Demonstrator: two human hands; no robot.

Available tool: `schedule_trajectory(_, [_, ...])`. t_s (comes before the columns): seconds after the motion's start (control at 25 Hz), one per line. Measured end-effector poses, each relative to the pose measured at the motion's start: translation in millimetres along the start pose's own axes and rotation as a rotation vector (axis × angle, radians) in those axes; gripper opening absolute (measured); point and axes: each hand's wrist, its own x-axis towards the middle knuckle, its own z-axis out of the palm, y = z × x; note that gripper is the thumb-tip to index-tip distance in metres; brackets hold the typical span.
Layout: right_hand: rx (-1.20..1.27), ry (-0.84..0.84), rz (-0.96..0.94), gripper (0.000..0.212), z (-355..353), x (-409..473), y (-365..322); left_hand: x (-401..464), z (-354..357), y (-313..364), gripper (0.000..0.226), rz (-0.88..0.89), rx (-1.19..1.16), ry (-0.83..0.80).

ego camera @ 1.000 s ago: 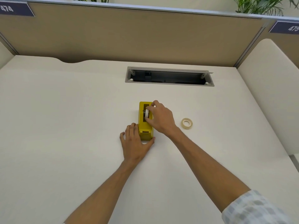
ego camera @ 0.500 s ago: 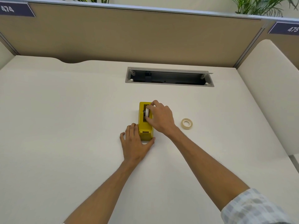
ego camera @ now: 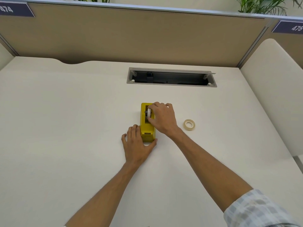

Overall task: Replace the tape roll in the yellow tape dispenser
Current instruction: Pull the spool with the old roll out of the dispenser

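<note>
A pale desk [ego camera: 65, 128] runs to a tan partition. Left of centre, the left hand [ego camera: 136, 145] lies open, bracing the near end of the yellow dispenser [ego camera: 147, 128]. In its top well sits a white roll [ego camera: 149, 113], pinched at the rim by the right hand [ego camera: 162, 120]; light, stiff, probably snug. A spare roll [ego camera: 189, 124] lies flat to the right.

Right hand [ego camera: 161, 119] slightly farther back
</note>
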Motion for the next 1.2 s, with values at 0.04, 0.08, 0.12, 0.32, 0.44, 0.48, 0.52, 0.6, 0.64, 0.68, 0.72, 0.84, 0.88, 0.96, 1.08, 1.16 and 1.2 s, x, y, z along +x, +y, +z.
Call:
schedule_trajectory(0.04, [0.006,0.003,0.004,0.041,0.3,0.4,0.0,0.1,0.1,0.0,0.094,-0.001,-0.001,-0.001])
schedule_trajectory(0.08, [0.009,0.005,0.008,0.041,0.3,0.9,-0.3,0.2,0.4,-0.1,0.095,-0.002,-0.001,-0.004])
schedule_trajectory(0.12, [0.011,0.006,0.011,0.041,0.2,1.5,-0.9,0.3,0.7,-0.3,0.095,-0.002,-0.002,-0.006])
schedule_trajectory(0.32, [0.022,0.011,0.009,0.042,0.3,1.0,-2.2,0.2,1.3,-0.7,0.095,-0.002,0.003,-0.013])
schedule_trajectory(0.44, [0.050,0.023,0.021,0.043,1.3,-1.2,0.9,0.0,0.6,-0.6,0.096,-0.003,0.003,-0.011])
schedule_trajectory(0.48, [0.058,0.030,0.022,0.043,1.3,-1.5,1.5,0.0,0.4,-0.6,0.096,-0.002,0.001,-0.009])
schedule_trajectory(0.52, [0.065,0.035,0.023,0.042,1.0,-1.6,1.7,-0.1,0.4,-0.6,0.096,-0.001,0.001,-0.008])
schedule_trajectory(0.6, [0.074,0.037,0.022,0.043,-0.1,-1.2,1.4,-0.1,0.5,-0.5,0.095,0.001,0.001,-0.005])
schedule_trajectory(0.64, [0.071,0.034,0.021,0.043,-0.7,-0.8,1.3,0.0,0.3,-0.4,0.095,0.001,-0.001,-0.004])
schedule_trajectory(0.68, [0.068,0.031,0.021,0.043,-1.3,-0.5,0.8,0.0,0.4,-0.5,0.095,0.002,-0.004,-0.002])
schedule_trajectory(0.72, [0.066,0.028,0.020,0.043,-2.0,-0.3,0.2,-0.2,0.3,-0.7,0.094,0.003,-0.008,0.000])
schedule_trajectory(0.84, [0.067,0.028,0.022,0.043,-3.0,0.4,-1.2,-0.4,0.7,-1.1,0.094,0.006,-0.009,0.003])
schedule_trajectory(0.88, [0.070,0.029,0.020,0.043,-3.1,0.3,-1.5,-0.5,0.6,-1.2,0.094,0.007,-0.010,0.002])
schedule_trajectory(0.96, [0.083,0.033,0.015,0.042,-3.3,-0.4,-1.2,-0.2,0.4,-1.2,0.095,0.008,-0.012,0.001])
schedule_trajectory(1.08, [0.124,0.040,0.013,0.043,-3.1,-2.7,0.5,-0.5,0.1,0.1,0.096,0.005,-0.010,-0.002])
schedule_trajectory(1.16, [0.149,0.041,0.002,0.044,-3.2,-3.9,1.0,-1.1,-0.1,-0.2,0.096,0.005,-0.006,0.001])
schedule_trajectory(1.2, [0.163,0.045,0.000,0.044,-3.6,-4.1,1.1,-1.1,-0.4,-0.5,0.097,0.005,-0.007,0.002])
